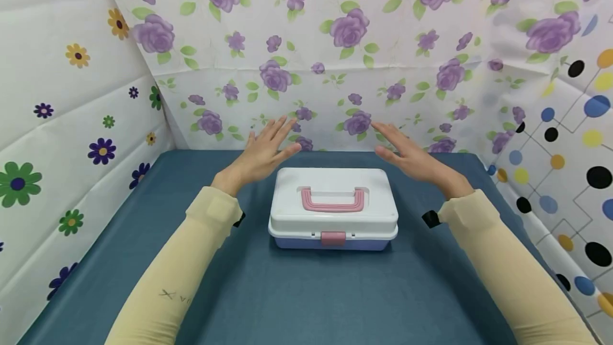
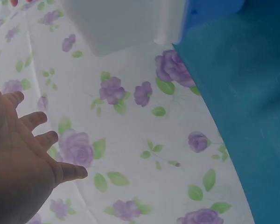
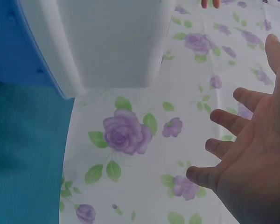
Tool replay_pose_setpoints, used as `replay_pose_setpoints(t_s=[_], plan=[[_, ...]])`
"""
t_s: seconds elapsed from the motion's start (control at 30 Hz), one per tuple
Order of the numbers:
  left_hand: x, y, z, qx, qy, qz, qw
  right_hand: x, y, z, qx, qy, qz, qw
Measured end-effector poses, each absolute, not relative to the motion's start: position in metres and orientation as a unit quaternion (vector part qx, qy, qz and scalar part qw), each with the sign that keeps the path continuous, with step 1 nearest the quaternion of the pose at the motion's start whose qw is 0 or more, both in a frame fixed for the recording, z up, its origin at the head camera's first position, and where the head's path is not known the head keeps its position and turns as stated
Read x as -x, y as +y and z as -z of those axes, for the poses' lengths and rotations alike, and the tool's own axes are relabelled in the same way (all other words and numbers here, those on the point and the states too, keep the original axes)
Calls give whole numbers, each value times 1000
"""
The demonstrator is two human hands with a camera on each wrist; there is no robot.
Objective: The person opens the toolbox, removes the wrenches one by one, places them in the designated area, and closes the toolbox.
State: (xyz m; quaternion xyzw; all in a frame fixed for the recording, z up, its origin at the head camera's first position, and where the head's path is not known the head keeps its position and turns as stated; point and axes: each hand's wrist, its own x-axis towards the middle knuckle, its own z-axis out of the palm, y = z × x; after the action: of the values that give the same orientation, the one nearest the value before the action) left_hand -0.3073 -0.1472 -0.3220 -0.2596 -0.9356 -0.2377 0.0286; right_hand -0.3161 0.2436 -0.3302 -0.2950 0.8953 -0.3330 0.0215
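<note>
A closed plastic storage box (image 1: 333, 222) with a white lid, blue base, pink carrying handle (image 1: 332, 206) and pink front latch (image 1: 332, 238) stands on the table in the head view. The handle lies folded down on the lid. My left hand (image 1: 261, 154) hovers to the left of the box's far side, fingers straight and spread, holding nothing. On the other side, my right hand (image 1: 415, 157) is raised in the same way, palm facing inward, apart from the box. Both wrist views show the box's side wall (image 3: 112, 42) past extended fingers (image 2: 35, 120).
Dark blue cloth covers the table (image 1: 330, 297). Behind it hangs a white curtain (image 1: 316, 100) with purple roses. A flower-patterned sheet (image 1: 62, 137) borders the left side, and a sheet with coloured dots (image 1: 570, 164) borders the right.
</note>
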Motion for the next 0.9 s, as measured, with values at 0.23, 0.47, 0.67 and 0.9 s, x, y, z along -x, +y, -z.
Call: replay_pose_setpoints(t_s=[0.23, 0.47, 0.67, 0.9], plan=[[298, -147, 321, 277, -932, 233, 31, 308, 243, 334, 318, 882, 348, 24], [287, -143, 323, 311, -921, 230, 38, 298, 247, 339, 307, 876, 370, 36], [276, -136, 326, 327, -917, 227, 33, 294, 252, 344, 300, 876, 376, 34], [260, -125, 324, 352, -911, 211, 36, 288, 255, 346, 298, 870, 389, 53]])
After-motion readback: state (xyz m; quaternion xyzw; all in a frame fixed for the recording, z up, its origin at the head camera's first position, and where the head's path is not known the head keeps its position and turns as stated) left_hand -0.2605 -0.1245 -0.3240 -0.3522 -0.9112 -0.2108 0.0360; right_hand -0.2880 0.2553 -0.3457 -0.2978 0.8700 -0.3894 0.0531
